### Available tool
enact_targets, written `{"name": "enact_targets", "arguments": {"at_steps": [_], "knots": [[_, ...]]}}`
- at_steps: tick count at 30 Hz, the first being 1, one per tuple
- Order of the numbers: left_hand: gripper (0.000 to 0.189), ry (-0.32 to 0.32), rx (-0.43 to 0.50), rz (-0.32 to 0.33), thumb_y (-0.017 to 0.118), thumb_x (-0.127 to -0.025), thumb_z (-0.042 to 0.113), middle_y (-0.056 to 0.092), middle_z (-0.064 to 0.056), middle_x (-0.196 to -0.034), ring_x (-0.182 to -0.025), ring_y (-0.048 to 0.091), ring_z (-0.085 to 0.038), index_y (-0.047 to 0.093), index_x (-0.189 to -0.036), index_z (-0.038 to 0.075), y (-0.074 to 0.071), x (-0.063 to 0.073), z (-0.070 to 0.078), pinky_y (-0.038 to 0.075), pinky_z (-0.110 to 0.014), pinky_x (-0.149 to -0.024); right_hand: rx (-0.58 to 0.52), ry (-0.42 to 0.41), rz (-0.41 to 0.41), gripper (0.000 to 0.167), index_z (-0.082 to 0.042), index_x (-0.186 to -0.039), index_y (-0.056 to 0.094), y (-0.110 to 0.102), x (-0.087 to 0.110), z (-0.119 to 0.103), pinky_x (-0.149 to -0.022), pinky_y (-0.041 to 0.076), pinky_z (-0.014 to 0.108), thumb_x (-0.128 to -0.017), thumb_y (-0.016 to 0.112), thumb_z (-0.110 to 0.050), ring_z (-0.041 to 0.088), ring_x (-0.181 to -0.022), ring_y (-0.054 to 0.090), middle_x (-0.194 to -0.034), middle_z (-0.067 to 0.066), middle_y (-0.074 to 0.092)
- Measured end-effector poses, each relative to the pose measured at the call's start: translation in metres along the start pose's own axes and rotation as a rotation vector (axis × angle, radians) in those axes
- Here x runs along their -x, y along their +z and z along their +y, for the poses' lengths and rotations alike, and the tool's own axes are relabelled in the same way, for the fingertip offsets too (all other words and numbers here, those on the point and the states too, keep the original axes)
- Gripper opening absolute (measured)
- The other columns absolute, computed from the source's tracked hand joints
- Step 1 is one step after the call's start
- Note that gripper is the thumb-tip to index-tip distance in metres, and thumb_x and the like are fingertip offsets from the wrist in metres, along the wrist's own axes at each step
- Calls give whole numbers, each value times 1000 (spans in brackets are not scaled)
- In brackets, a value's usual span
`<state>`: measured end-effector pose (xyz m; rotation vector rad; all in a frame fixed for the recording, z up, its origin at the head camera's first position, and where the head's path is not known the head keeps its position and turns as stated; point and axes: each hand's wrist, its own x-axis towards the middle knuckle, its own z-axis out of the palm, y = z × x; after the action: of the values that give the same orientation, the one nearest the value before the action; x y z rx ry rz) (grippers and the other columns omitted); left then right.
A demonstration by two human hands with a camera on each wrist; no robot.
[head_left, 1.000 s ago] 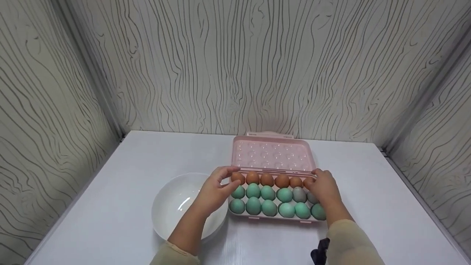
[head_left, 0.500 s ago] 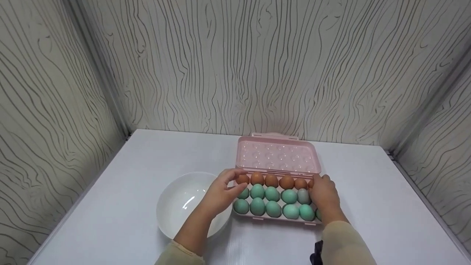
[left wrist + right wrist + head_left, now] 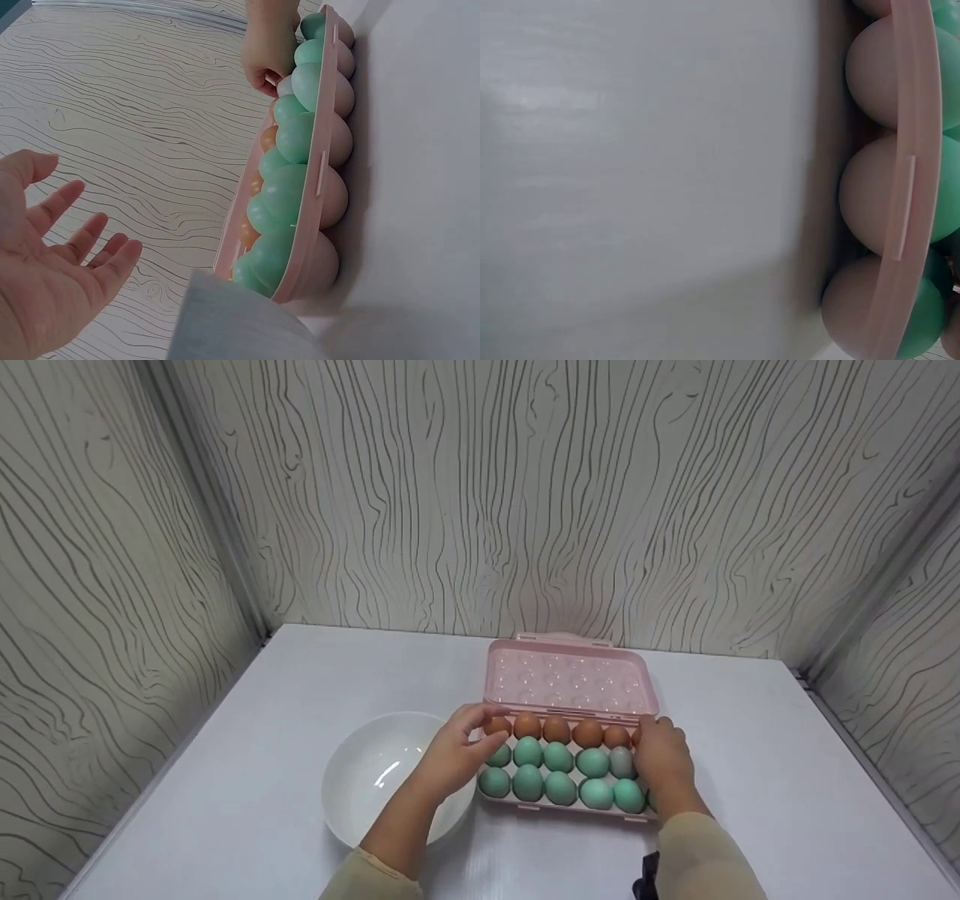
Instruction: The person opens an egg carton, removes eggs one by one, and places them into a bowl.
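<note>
A pink egg tray (image 3: 566, 807) with its lid (image 3: 570, 679) folded back holds brown eggs (image 3: 556, 729) in the far row and green eggs (image 3: 560, 788) in the two nearer rows. A greyish egg (image 3: 622, 762) sits among the green ones. My right hand (image 3: 665, 761) is at the tray's right end, fingers curled over the end brown egg (image 3: 636, 736), which it mostly covers. In the left wrist view, that hand (image 3: 271, 49) bends down at the far end. My left hand (image 3: 454, 750) hovers by the left end, fingers loosely spread and holding nothing.
A white bowl (image 3: 360, 780) stands just left of the tray, partly behind my left forearm. Patterned panels (image 3: 465, 495) enclose the white table (image 3: 247, 750) at the back and sides. A small black item (image 3: 646, 877) shows beside the right sleeve.
The right hand has moved slightly further over the end brown egg, hiding more of it. My left hand holds nearly the same pose. The whole view has shifted a little.
</note>
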<state>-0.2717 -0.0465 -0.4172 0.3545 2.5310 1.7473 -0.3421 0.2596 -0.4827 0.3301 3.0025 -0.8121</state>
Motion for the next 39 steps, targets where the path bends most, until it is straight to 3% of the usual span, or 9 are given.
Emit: {"name": "enact_targets", "arguments": {"at_steps": [3, 7, 12, 21, 30, 35, 39], "knots": [[35, -3, 11, -1, 58, -87, 38, 49, 3, -122, -114, 45, -20, 55, -120, 29, 1, -1, 1, 37, -50, -98, 124, -81, 24, 7, -5, -96, 51, -2, 0, 1, -70, 43, 44, -89, 50, -7, 31, -87, 42, -96, 15, 45], [36, -10, 23, 2, 58, -87, 39, 50, 1, -122, -116, 45, -21, 54, -121, 30, 3, -1, 2, 37, -49, -98, 122, -86, 20, 25, 0, -110, 50, -9, 0, 3, -78, 43, 50, -87, 54, -8, 34, -90, 45, -100, 19, 46], [38, -22, 42, -5, 59, -86, 38, 51, 2, -119, -112, 47, -21, 53, -122, 30, 7, -2, 3, 41, -45, -95, -49, -15, 15, 48, 3, -131, 38, -21, 0, 5, -93, 37, 54, -88, 56, -11, 39, -105, 45, -117, 26, 45], [36, -38, 52, -31, 61, -84, 40, 49, 2, -124, -115, 47, -21, 53, -119, 35, 15, -7, 2, 43, -45, -92, -385, 68, 31, 51, -6, -135, 36, -41, 4, 7, -96, 39, 45, -90, 57, -18, 37, -118, 41, -135, 22, 38], [35, -28, 57, -50, 62, -85, 38, 47, 2, -128, -118, 45, -26, 53, -119, 35, 22, -9, 1, 42, -47, -93, -620, 21, 19, 56, -6, -135, 36, -51, 17, 2, -100, 37, 40, -89, 58, -28, 33, -122, 40, -137, 19, 35], [36, -15, 57, -55, 63, -84, 35, 47, 3, -127, -119, 45, -26, 53, -120, 35, 28, -10, 3, 40, -47, -96, -797, -42, -8, 63, -5, -134, 36, -53, 26, -13, -90, 44, 22, -84, 64, -32, 23, -114, 46, -129, 15, 38], [38, -9, 34, -64, 62, -85, 35, 47, 4, -126, -120, 44, -25, 52, -121, 35, 34, -12, 6, 39, -48, -96, -872, -95, -33, 63, -4, -131, 38, -53, 35, -27, -85, 45, 17, -82, 67, -31, 15, -106, 50, -123, 12, 40]]}}
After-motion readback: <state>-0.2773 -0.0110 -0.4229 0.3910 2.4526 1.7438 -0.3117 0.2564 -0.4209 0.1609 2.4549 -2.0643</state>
